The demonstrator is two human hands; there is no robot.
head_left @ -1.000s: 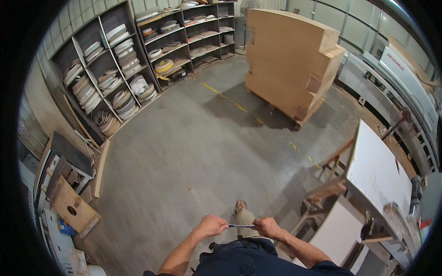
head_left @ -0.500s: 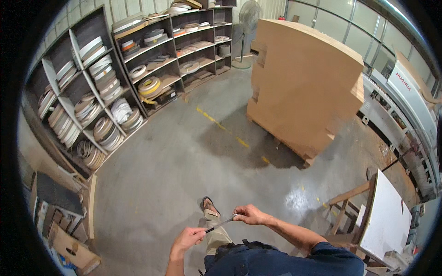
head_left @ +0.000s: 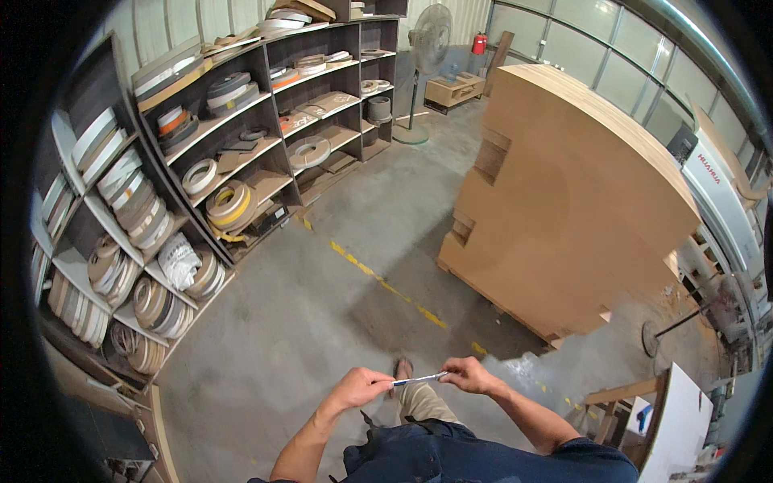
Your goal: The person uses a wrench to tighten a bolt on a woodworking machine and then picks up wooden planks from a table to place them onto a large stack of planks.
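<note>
A slim rod (head_left: 419, 380), lower centre of the frame, is held near both ends: left hand (head_left: 357, 389) and right hand (head_left: 469, 376), fingers (head_left: 377, 376) pinched narrow on it. Shelving (head_left: 88, 84), upper left, contains coiled strips (head_left: 145, 211) and crumpled white wrapping (head_left: 179, 264).

Both hands (head_left: 354, 390) pinching a slim rod (head_left: 419, 379), brown board stack (head_left: 572, 209), coil-filled shelves (head_left: 280, 121)

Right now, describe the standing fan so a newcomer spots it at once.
Find the big tan stack on the right, then the dark shelving on the left. In the gap between them, toward the back, stands the fan, just left of the low wooden cabinet. Its round caged head on a tall pole sets it apart from these boxy neighbours.
</note>
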